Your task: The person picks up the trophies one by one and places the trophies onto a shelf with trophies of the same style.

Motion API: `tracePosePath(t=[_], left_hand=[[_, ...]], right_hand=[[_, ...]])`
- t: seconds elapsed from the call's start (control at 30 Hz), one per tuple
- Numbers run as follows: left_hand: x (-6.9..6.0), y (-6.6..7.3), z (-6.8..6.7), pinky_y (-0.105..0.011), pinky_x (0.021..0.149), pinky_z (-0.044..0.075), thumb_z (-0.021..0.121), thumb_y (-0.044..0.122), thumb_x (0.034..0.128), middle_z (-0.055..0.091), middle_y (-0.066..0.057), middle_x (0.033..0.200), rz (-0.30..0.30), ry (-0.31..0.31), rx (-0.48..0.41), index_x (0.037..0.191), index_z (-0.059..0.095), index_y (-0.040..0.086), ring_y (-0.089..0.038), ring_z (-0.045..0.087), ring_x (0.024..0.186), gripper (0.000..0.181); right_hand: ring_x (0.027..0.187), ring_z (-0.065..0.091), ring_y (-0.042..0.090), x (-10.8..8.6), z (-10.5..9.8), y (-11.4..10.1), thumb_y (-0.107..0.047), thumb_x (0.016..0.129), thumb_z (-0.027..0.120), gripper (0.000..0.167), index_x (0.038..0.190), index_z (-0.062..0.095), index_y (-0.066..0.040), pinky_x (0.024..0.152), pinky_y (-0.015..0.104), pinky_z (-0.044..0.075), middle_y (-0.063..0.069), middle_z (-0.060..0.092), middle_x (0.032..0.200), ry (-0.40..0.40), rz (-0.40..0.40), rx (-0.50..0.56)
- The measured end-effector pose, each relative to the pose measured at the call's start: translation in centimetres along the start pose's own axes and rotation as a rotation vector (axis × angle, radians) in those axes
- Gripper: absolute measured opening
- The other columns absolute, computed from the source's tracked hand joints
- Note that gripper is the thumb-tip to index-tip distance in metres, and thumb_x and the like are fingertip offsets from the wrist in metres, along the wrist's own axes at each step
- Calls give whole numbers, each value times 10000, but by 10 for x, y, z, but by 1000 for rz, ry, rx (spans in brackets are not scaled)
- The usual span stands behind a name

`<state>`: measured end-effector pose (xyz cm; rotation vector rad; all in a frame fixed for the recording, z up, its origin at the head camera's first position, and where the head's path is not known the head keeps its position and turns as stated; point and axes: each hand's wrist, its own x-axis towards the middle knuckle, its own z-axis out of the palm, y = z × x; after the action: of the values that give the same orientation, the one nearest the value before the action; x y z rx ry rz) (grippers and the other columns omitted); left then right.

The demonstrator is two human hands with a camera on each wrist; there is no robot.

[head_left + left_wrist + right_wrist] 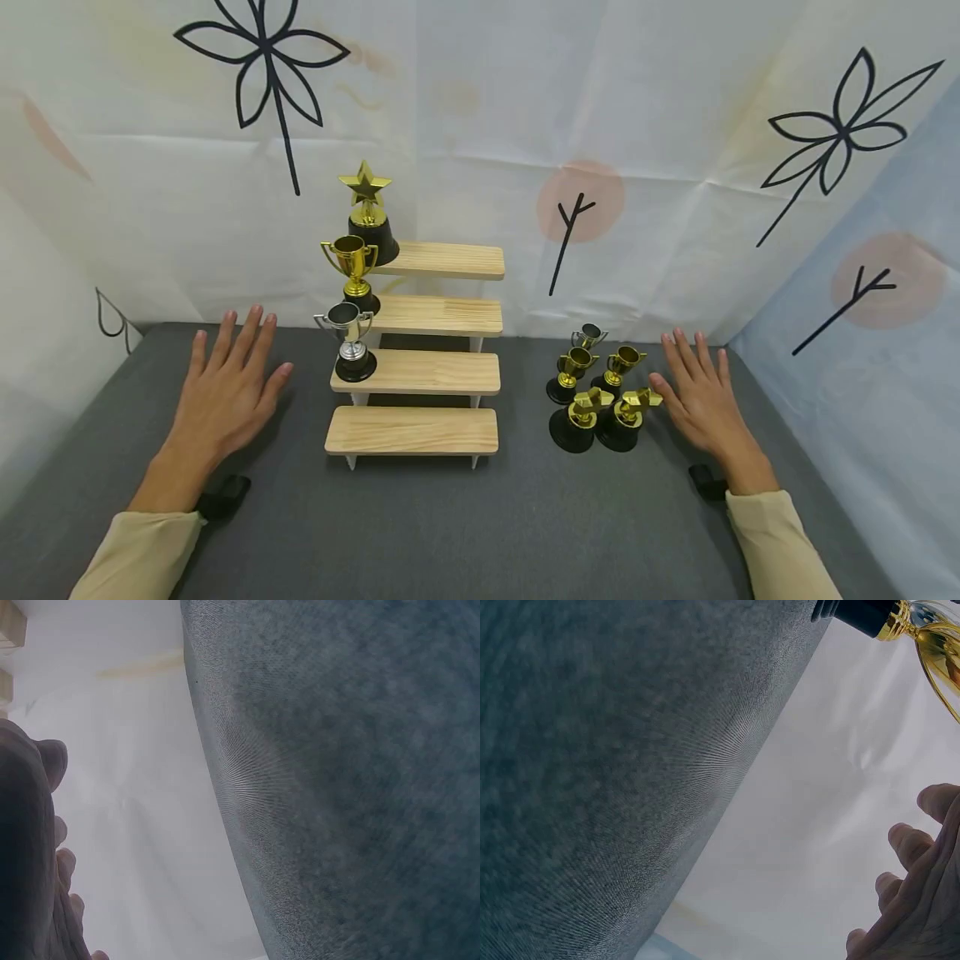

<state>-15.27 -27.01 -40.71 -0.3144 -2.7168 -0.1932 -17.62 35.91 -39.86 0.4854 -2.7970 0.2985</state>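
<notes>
Grip: none on either side. Left hand (225,392) and right hand (701,408) both spread, palms down, fingers extended, holding nothing. Wrist views put the fingers against the backdrop; can't tell if any part touches the table. Symmetric pose framing the work area reads as a neutral rest, out of the way.

Nearest right hand, right of centre: five loose trophies, upright. Two star trophies in front, left one (576,425) and right one (618,429); thumb tip close to the right one, contact unclear. Behind: two gold cups, left (572,379) and right (622,364), then a small silver cup (589,336) at the back. Looks bunched by kind, probably for easy reach; broad black bases should keep them steady.

Left of centre: four-tier wooden stand (412,432). Left ends of the upper three tiers carry one trophy each: gold star (367,212) on top, gold cup trophy (356,267) below, silver cup trophy (351,346) on the third. Column alignment looks deliberate; the steps keep each one visible.

Outward: grey table (480,533) across the bottom, printed cloth backdrop (480,92) behind, black wrist units (223,497) under both wrists.
</notes>
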Motion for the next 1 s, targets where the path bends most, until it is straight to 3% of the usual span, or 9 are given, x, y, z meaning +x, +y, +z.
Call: tracePosePath(t=[0.47,0.67,0.77,0.83,1.0], left_hand=[[-2,-2,0,-590,1250,-50,380,425,1098,35,-138,1696,-4,8,-18,1633,95,55,-366,-5,1546,710],[-3,0,0,-562,1263,-11,424,386,1091,140,-192,1674,-8,39,-56,1621,153,23,-371,64,1544,697],[-3,1,0,-554,1268,47,462,352,1082,248,-252,1622,-9,59,-76,1605,198,-5,-405,150,1522,686],[-2,2,1,-588,1244,149,513,314,1065,326,-288,1559,-3,80,-83,1578,260,-35,-446,247,1473,670],[1,5,0,-674,1075,349,622,217,997,451,-319,1402,15,154,-96,1458,423,-90,-492,415,1304,588]], right_hand=[[1545,-93,312,-1,0,0,-429,1112,362,671,1627,160,-48,1229,587,-134,204,109,1675,12,-4,10],[1549,-13,347,-1,0,0,-405,1114,377,651,1625,181,-53,1241,596,-83,228,162,1659,34,-4,35],[1526,102,420,0,0,0,-395,1110,401,643,1612,227,-32,1243,618,-19,255,226,1631,60,-8,47],[1481,199,475,0,0,-1,-386,1106,424,635,1595,268,-13,1233,646,48,274,277,1599,82,-13,53],[1363,343,535,1,0,-1,-360,1098,462,610,1572,325,-3,1208,658,173,304,372,1520,118,-23,65]])
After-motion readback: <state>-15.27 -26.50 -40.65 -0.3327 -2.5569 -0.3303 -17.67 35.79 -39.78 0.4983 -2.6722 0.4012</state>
